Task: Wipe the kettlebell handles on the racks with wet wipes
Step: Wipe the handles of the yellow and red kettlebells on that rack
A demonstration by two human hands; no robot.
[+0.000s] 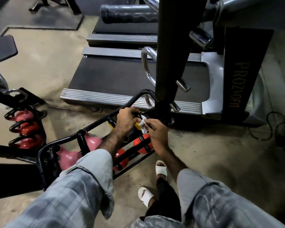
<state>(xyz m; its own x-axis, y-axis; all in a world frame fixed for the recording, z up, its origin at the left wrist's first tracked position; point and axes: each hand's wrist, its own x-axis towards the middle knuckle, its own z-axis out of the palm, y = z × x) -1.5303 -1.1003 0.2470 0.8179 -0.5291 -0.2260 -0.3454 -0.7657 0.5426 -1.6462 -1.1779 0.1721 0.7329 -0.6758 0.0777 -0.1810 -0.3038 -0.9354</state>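
Crumpled white wipe (pixel 143 126) between both hands.

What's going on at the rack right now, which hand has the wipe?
A person is bent over the low kettlebell rack beside a treadmill. The right hand pinches a white wet wipe at the far end of the rack, by the yellow kettlebell. The left hand grips a black handle there, steadying it. Pink kettlebells and orange kettlebells sit nearer in the rack.
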